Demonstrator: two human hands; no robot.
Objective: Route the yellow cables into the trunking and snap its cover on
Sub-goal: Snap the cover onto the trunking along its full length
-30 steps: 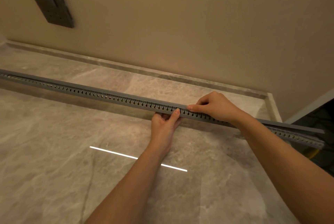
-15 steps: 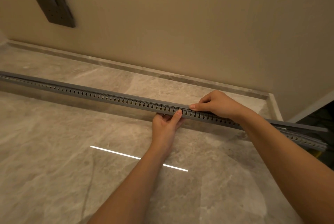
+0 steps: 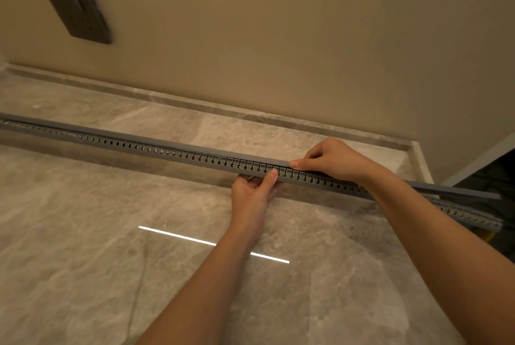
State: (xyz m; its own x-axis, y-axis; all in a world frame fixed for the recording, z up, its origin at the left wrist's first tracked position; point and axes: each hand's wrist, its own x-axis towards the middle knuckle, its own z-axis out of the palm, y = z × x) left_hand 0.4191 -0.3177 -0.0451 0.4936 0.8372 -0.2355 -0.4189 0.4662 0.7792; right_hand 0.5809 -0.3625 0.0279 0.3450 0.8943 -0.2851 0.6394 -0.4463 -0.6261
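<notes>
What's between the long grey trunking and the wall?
In the head view, only bare stone floor lies between the trunking and the wall, ending in a low skirting at the wall's foot.

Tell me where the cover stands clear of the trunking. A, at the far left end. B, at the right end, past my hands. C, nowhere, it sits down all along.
B: past the right hand, the cover rises away from the trunking with a clear gap between them, while to the left it lies down on it.
</notes>
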